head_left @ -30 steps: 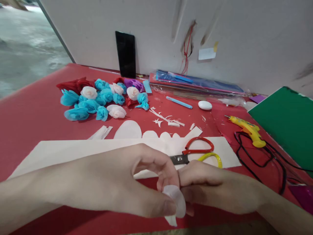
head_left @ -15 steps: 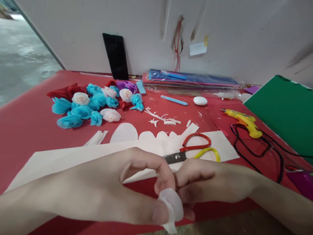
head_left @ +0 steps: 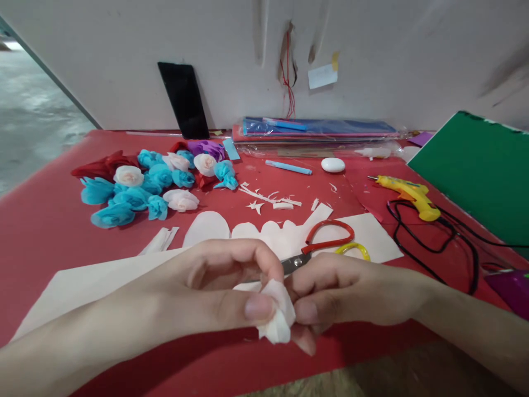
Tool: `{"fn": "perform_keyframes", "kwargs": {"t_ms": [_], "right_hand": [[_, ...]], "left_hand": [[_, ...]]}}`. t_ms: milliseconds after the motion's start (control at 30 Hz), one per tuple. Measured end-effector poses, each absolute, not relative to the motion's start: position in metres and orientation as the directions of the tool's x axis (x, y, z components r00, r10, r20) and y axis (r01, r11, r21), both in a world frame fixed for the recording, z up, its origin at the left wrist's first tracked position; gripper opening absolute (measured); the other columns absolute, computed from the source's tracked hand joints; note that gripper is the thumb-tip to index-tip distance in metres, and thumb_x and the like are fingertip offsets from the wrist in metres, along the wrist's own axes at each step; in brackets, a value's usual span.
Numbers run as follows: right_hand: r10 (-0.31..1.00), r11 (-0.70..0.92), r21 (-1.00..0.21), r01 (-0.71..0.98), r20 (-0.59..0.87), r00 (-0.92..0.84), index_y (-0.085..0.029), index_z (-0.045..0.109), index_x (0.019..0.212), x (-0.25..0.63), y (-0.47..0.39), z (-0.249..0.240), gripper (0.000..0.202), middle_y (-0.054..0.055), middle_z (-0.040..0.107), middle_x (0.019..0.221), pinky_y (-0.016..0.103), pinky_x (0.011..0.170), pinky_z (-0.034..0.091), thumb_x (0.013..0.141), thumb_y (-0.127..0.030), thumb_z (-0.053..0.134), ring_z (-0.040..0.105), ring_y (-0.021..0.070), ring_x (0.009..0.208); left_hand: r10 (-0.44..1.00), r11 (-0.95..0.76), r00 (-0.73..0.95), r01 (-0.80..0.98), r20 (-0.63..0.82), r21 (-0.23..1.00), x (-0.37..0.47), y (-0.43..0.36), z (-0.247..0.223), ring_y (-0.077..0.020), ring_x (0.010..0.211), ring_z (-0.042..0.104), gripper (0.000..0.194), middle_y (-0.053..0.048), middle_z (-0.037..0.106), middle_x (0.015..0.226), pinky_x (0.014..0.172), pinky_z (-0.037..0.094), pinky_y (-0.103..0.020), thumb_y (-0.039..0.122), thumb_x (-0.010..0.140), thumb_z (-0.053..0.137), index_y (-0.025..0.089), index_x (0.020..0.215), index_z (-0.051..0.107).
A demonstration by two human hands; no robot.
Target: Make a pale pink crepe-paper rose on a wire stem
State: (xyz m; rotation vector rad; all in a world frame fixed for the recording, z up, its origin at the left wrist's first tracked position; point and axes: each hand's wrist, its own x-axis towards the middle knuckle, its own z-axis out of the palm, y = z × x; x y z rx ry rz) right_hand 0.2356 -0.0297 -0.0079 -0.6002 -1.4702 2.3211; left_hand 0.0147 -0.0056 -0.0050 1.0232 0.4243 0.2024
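A small white paper flower (head_left: 278,320) is pinched between my two hands above the near edge of the red table. My left hand (head_left: 215,298) presses its thumb against the petals, fingers curled behind them. From the other side, my right hand (head_left: 347,292) holds the flower with its thumb and fingertips. Just beyond my hands lies a pair of scissors (head_left: 326,234) with one red and one yellow handle, on a long strip of white paper (head_left: 103,275). Rounded white paper petals (head_left: 206,227) lie along that strip's far side.
Blue, white, red and purple paper flowers (head_left: 132,198) cluster at the left. A yellow glue gun (head_left: 409,196) with a black cord lies at the right, by a green board (head_left: 471,176). A black phone (head_left: 184,99) leans on the back wall. Paper scraps (head_left: 268,196) are scattered mid-table.
Both hands have risen slightly with the white paper flower, and it has turned so its folded petals face more downward. The view has shifted a little.
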Motion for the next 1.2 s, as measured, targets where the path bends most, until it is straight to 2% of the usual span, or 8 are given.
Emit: {"fn": "perform_keyframes", "kwargs": {"t_ms": [200,467,700,800,833,933,1100,1200], "right_hand": [[0.501,-0.615,-0.761,-0.208,-0.173,-0.848,-0.012,0.060,0.080,0.236,-0.035,-0.019,0.017,-0.003,0.051,0.067,0.023,0.058,0.034,0.094,-0.020,0.054,0.044,0.0070,0.055],[0.427,-0.732,-0.605,-0.313,-0.049,-0.903,-0.014,0.057,0.079,0.232,-0.039,-0.032,0.018,-0.007,0.041,0.054,0.027,0.057,0.041,0.094,-0.019,0.048,0.028,0.0087,0.043],[0.366,-0.818,-0.492,-0.300,-0.041,-0.930,-0.015,0.051,0.069,0.225,-0.046,-0.042,0.018,-0.005,0.049,0.051,0.024,0.052,0.039,0.086,-0.019,0.050,0.030,0.0065,0.038],[0.304,-0.831,-0.519,-0.200,-0.121,-0.945,-0.015,0.051,0.069,0.226,-0.045,-0.028,0.017,-0.004,0.049,0.050,0.023,0.047,0.028,0.085,-0.012,0.044,0.040,0.0080,0.043],[0.295,-0.834,-0.541,-0.111,-0.267,-0.917,-0.014,0.051,0.070,0.227,-0.045,-0.022,0.023,-0.005,0.047,0.049,0.023,0.045,0.021,0.089,-0.009,0.040,0.035,0.0071,0.044],[0.265,-0.850,-0.524,-0.050,-0.344,-0.901,-0.014,0.052,0.071,0.229,-0.044,-0.012,0.023,-0.006,0.045,0.051,0.026,0.046,0.013,0.090,-0.007,0.039,0.030,0.0069,0.043],[0.261,-0.834,-0.531,-0.152,-0.137,-0.956,-0.015,0.051,0.069,0.221,-0.045,-0.032,0.017,-0.006,0.048,0.049,0.024,0.040,0.019,0.083,-0.023,0.056,0.035,0.0057,0.039],[0.260,-0.840,-0.514,-0.173,-0.101,-0.960,-0.013,0.054,0.075,0.216,-0.043,-0.041,0.010,-0.007,0.049,0.055,0.021,0.039,0.025,0.082,-0.019,0.060,0.041,0.0047,0.041]], "left_hand": [[0.465,0.477,0.839,0.029,-0.281,0.878,0.013,-0.008,-0.005,-0.0181,0.093,0.066,0.018,-0.001,0.074,0.093,0.089,0.050,-0.029,0.041,0.088,0.068,0.024,0.094,0.068],[0.370,0.517,0.894,0.027,-0.252,0.856,0.013,-0.002,-0.006,-0.0206,0.092,0.065,0.025,-0.003,0.071,0.094,0.083,0.049,-0.028,0.043,0.085,0.070,0.022,0.098,0.067],[0.271,0.599,0.929,0.044,-0.254,0.800,0.015,0.000,-0.010,-0.0132,0.082,0.059,0.026,-0.003,0.066,0.090,0.077,0.046,-0.022,0.036,0.083,0.074,0.017,0.099,0.065],[0.236,0.569,0.942,0.065,-0.238,0.820,0.014,0.000,-0.010,-0.0153,0.086,0.060,0.026,-0.004,0.065,0.093,0.078,0.047,-0.023,0.035,0.083,0.073,0.016,0.098,0.063],[0.218,0.553,0.949,0.072,-0.227,0.830,0.014,0.001,-0.010,-0.0155,0.087,0.059,0.026,-0.004,0.064,0.093,0.078,0.047,-0.023,0.035,0.084,0.072,0.016,0.098,0.062],[0.181,0.514,0.965,0.074,-0.192,0.854,0.012,0.003,-0.012,-0.0148,0.090,0.058,0.020,-0.004,0.063,0.097,0.077,0.047,-0.020,0.032,0.087,0.069,0.017,0.099,0.062],[0.160,0.482,0.963,0.115,-0.216,0.869,0.010,0.003,-0.013,-0.0138,0.089,0.059,0.007,-0.003,0.061,0.097,0.076,0.047,-0.019,0.021,0.088,0.066,0.019,0.093,0.061],[0.182,0.430,0.962,0.107,-0.202,0.897,0.011,0.003,-0.011,-0.0149,0.091,0.059,0.005,-0.002,0.061,0.093,0.080,0.049,-0.022,0.017,0.088,0.065,0.019,0.091,0.062]]}}
